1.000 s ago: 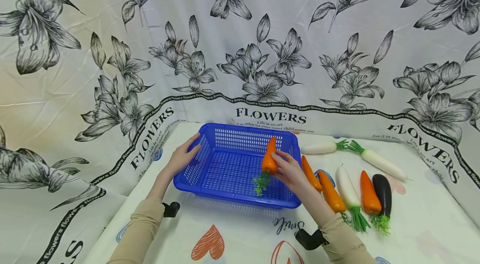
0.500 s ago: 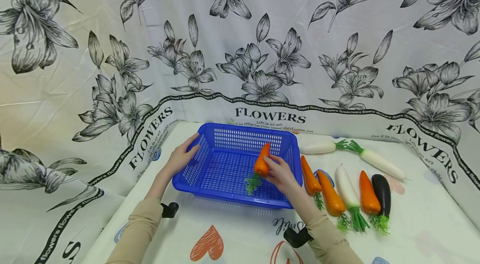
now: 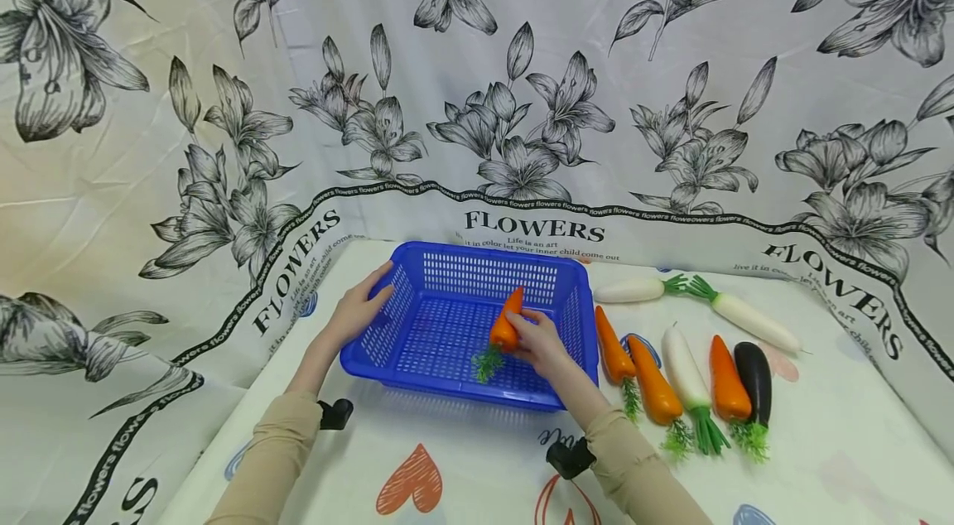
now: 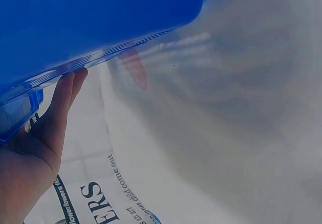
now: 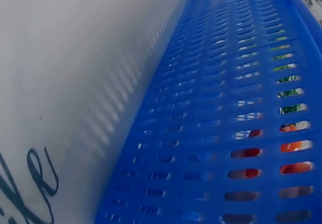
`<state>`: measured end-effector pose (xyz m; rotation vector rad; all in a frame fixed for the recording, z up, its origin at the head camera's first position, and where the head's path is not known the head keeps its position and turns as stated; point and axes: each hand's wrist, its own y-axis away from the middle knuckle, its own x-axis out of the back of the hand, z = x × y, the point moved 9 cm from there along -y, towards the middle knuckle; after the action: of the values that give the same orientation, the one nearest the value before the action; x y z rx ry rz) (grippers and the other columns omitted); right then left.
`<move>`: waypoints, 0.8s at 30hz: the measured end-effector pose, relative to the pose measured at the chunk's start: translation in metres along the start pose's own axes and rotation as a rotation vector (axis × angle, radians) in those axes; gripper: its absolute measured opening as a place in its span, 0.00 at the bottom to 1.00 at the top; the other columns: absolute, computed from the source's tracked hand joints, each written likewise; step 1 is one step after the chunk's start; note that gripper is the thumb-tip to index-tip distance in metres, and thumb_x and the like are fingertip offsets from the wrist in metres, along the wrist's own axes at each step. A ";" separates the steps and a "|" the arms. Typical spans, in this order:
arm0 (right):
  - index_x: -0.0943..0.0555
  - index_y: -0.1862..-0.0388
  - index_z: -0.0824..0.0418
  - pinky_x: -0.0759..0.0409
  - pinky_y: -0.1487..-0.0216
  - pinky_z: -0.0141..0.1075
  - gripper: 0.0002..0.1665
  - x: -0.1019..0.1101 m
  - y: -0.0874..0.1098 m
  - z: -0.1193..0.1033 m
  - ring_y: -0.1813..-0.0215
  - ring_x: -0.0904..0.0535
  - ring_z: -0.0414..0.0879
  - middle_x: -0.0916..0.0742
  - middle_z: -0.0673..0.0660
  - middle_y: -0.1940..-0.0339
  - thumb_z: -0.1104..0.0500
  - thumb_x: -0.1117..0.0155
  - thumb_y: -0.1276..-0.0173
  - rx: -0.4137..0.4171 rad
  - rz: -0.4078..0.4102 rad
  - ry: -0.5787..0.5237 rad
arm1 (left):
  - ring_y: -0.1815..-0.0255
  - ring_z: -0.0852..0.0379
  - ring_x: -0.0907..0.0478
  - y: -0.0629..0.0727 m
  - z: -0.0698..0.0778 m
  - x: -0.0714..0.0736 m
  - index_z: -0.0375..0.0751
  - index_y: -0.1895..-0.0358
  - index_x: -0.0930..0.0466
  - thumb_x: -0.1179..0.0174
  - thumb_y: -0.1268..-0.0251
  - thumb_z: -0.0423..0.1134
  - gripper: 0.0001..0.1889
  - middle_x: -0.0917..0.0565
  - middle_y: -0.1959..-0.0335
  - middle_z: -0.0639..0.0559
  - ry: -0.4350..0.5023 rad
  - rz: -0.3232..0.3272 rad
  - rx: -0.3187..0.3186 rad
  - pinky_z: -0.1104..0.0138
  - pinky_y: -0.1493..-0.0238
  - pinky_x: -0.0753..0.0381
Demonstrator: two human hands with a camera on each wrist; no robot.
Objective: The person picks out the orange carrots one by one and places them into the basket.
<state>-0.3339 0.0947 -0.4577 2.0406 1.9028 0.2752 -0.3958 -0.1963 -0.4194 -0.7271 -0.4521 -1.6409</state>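
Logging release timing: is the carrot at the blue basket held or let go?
Held: the right hand pinches the carrot in the head view. Cannot tell whether it touches the basket.

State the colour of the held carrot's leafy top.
The leafy top is green; it shows best in the head view.

The left hand (image 3: 354, 315) spreads its thumb from extended fingers; to its right, the right hand (image 3: 540, 342) holds a pinch, 2 forearms (image 3: 316, 364) slanting in behind.
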 end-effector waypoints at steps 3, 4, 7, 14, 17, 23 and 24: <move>0.43 0.31 0.71 0.23 0.42 0.52 0.34 0.000 -0.002 0.002 0.41 0.23 0.65 0.27 0.75 0.38 0.56 0.46 0.28 -0.013 0.016 0.031 | 0.28 0.34 0.43 -0.001 0.000 0.000 0.52 0.25 0.49 0.57 0.25 0.49 0.28 0.43 0.25 0.41 -0.004 0.000 0.005 0.39 0.31 0.42; 0.43 0.31 0.71 0.22 0.43 0.52 0.34 0.000 -0.003 0.002 0.41 0.23 0.65 0.27 0.76 0.38 0.56 0.46 0.28 -0.018 0.023 0.045 | 0.28 0.34 0.43 -0.001 0.000 0.000 0.52 0.25 0.49 0.57 0.25 0.49 0.28 0.42 0.25 0.42 -0.003 0.002 0.004 0.39 0.31 0.42; 0.43 0.31 0.72 0.20 0.45 0.52 0.34 -0.001 -0.003 0.006 0.42 0.23 0.65 0.27 0.76 0.38 0.56 0.45 0.28 -0.034 0.024 0.087 | 0.28 0.34 0.42 0.000 0.001 0.001 0.51 0.25 0.48 0.57 0.25 0.49 0.28 0.42 0.26 0.41 -0.005 0.005 -0.002 0.39 0.31 0.42; 0.42 0.32 0.73 0.19 0.48 0.51 0.35 0.001 -0.002 0.013 0.42 0.23 0.65 0.28 0.75 0.38 0.57 0.43 0.29 -0.093 0.030 0.150 | 0.28 0.34 0.42 0.000 0.001 0.001 0.52 0.25 0.48 0.57 0.25 0.51 0.29 0.42 0.25 0.42 0.004 0.000 -0.003 0.40 0.31 0.42; 0.41 0.33 0.73 0.18 0.49 0.50 0.34 0.002 -0.001 0.014 0.43 0.22 0.66 0.27 0.75 0.39 0.58 0.43 0.30 -0.091 0.041 0.185 | 0.28 0.35 0.42 -0.001 0.001 0.001 0.52 0.25 0.48 0.57 0.25 0.50 0.29 0.42 0.25 0.42 0.003 0.003 -0.003 0.40 0.31 0.42; 0.40 0.33 0.72 0.15 0.55 0.46 0.33 0.002 0.000 0.014 0.46 0.21 0.65 0.26 0.75 0.42 0.59 0.41 0.31 -0.067 0.063 0.285 | 0.28 0.34 0.42 -0.001 0.001 0.001 0.52 0.25 0.48 0.57 0.25 0.50 0.29 0.42 0.26 0.41 -0.011 0.005 -0.005 0.40 0.31 0.41; 0.40 0.33 0.72 0.15 0.56 0.46 0.33 0.002 0.000 0.014 0.47 0.21 0.65 0.26 0.75 0.42 0.59 0.41 0.31 -0.068 0.065 0.299 | 0.28 0.34 0.42 -0.001 0.001 0.001 0.51 0.25 0.48 0.57 0.25 0.50 0.29 0.42 0.26 0.41 -0.009 0.003 -0.005 0.40 0.31 0.41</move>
<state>-0.3284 0.0947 -0.4707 2.1151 1.9625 0.6864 -0.3962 -0.1956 -0.4179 -0.7392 -0.4531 -1.6367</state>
